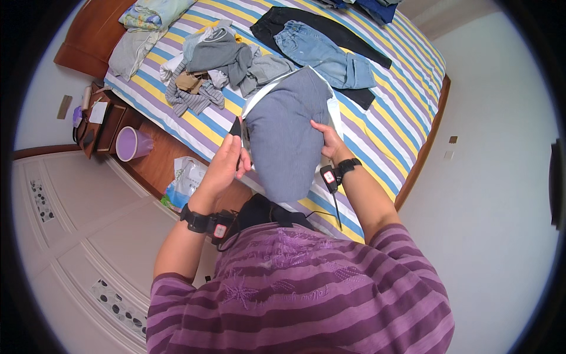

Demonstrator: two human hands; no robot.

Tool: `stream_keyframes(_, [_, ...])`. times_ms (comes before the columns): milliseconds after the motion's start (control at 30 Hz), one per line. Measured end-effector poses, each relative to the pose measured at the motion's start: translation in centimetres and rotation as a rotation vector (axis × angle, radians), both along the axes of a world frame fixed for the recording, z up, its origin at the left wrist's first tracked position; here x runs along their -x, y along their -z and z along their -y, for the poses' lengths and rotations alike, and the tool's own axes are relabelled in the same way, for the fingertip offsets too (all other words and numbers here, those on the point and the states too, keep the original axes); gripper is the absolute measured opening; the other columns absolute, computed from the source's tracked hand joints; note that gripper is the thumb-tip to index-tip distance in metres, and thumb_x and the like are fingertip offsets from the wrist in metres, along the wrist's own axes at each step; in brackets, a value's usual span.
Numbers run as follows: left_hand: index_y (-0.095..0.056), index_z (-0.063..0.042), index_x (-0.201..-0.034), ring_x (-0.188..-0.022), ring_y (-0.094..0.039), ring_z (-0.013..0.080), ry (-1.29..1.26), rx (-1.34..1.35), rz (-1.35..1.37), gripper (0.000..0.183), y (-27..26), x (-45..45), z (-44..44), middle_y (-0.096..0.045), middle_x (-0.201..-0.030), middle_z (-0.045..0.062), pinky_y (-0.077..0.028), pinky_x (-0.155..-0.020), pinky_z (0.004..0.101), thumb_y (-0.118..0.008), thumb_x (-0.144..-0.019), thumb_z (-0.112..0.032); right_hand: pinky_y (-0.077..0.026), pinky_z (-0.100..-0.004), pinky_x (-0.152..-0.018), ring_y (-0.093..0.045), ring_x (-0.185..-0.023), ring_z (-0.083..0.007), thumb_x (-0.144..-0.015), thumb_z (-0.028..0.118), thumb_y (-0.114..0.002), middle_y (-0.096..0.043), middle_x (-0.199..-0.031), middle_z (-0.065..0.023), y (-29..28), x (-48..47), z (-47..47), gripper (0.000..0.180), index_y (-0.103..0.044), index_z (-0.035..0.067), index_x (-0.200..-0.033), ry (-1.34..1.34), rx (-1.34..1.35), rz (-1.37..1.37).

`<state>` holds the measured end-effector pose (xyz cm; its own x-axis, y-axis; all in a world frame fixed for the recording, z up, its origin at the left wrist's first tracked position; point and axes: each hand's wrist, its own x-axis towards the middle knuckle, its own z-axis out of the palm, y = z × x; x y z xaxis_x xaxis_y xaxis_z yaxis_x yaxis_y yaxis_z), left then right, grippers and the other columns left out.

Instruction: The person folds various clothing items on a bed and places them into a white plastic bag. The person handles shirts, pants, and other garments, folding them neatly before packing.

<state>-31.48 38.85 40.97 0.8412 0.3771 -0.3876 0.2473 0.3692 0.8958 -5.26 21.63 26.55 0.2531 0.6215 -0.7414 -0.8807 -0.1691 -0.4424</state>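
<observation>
A blue-grey ribbed garment with white fabric along its edges is held up before me, its bulky, rounded end towards my body. My left hand pinches a black strip at the garment's left side; whether the strip is part of the garment I cannot tell. With the thumb on top, my right hand grips the right side, its other fingers partly hidden. Behind the garment, light blue jeans lie across black trousers on the bed. Both wrists wear black straps with small devices.
Crumpled clothes lie on the striped bedsheet. Folded bedding is by the wooden headboard. On the floor at left stand a purple bin and a plastic bag, near a bedside cabinet.
</observation>
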Motion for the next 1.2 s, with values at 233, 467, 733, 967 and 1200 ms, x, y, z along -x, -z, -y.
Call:
stream_keyframes(233, [-0.039, -0.008, -0.136, -0.078, -0.051, 0.0066, -0.285, -0.209, -0.118, 0.050, 1.3, 0.1, 0.1, -0.057, -0.092, 0.006, -0.041, -0.064, 0.0205, -0.064, -0.095, -0.023, -0.046, -0.0505, -0.099, -0.055, -0.121, -0.0336, -0.088, 0.030, -0.069, -0.052, -0.134, -0.0231, 2.9, -0.2, 1.2, 0.075, -0.033, 0.004, -0.147, 0.018, 0.293, 0.425])
stream_keyframes(467, [-0.049, -0.010, -0.131, -0.099, -0.054, 0.0238, 0.464, -0.849, 0.224, 0.072, 0.4, -0.4, 2.1, -0.053, -0.113, 0.011, -0.048, -0.084, 0.0347, -0.081, -0.067, -0.004, -0.045, -0.0443, -0.096, -0.063, -0.102, -0.0429, -0.091, 0.066, -0.045, -0.066, -0.106, -0.0287, -3.5, 2.1, 6.3, 0.079, -0.066, -0.008, -0.108, -1.080, 0.649, 1.079])
stream_keyframes(733, [-0.057, -0.015, -0.125, -0.105, -0.056, 0.0366, 0.916, -1.245, 0.033, 0.058, 9.6, -5.6, 8.4, -0.056, -0.109, 0.014, -0.049, -0.084, 0.0438, -0.071, -0.070, -0.003, -0.035, -0.0583, -0.098, -0.069, -0.093, -0.0294, -0.075, 0.037, -0.075, -0.072, -0.096, -0.0123, -3.2, 7.4, 10.3, 0.038, -0.072, 0.009, -0.100, -1.603, 0.372, 1.799])
stream_keyframes(967, [-0.060, -0.019, -0.118, -0.094, -0.059, 0.0414, 0.553, -1.069, -0.094, 0.048, 9.8, -9.5, 6.1, -0.057, -0.100, 0.017, -0.048, -0.079, 0.0474, -0.055, -0.077, 0.004, -0.045, -0.0462, -0.080, -0.069, -0.090, -0.0261, -0.075, 0.030, -0.074, -0.072, -0.092, -0.0089, -1.3, 7.4, 9.9, 0.027, -0.072, 0.015, -0.096, -1.377, 0.256, 1.472])
stream_keyframes(1200, [-0.052, -0.022, -0.130, -0.096, -0.062, 0.0407, 1.044, -1.242, -0.048, 0.057, 11.1, -11.0, 7.5, -0.059, -0.109, 0.018, -0.051, -0.080, 0.0477, -0.059, -0.078, 0.001, -0.048, -0.0333, -0.067, -0.061, -0.072, -0.0204, -0.082, 0.009, -0.057, -0.067, -0.079, -0.0066, -4.9, 9.5, 11.5, 0.012, -0.066, 0.007, -0.089, -0.951, -0.062, 0.959])
